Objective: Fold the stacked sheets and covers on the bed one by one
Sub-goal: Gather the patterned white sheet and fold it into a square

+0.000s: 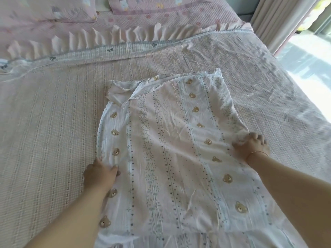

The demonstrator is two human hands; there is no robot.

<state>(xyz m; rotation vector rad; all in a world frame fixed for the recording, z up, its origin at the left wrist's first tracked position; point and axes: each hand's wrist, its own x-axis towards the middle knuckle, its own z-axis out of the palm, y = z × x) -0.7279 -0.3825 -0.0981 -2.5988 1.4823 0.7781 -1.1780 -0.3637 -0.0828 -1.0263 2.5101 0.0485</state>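
Head view is showing one bear-print cover (172,158), pale with striped floral bands, lying partly folded at the middle of the bed (44,122) and reaching toward the near edge. Its far left corner is lying turned back and rumpled; a further layer of the same print is showing beneath its near end. Left hand (100,176) is gripping the cover's left edge, fingers curled into the cloth. Right hand (252,145) is pinching the right edge in a bunched fist. Both hands are sitting at roughly mid-length, well apart. Beneath: a pink checked bedspread with a ruffled border (107,38); beyond it, two pink pillows (53,9); at far right, curtains (279,18). Risk, as judged: the rumpled far corner is likely to get folded in crooked, and thin cloth held at only two points may sag or slip, leaving edges misaligned.
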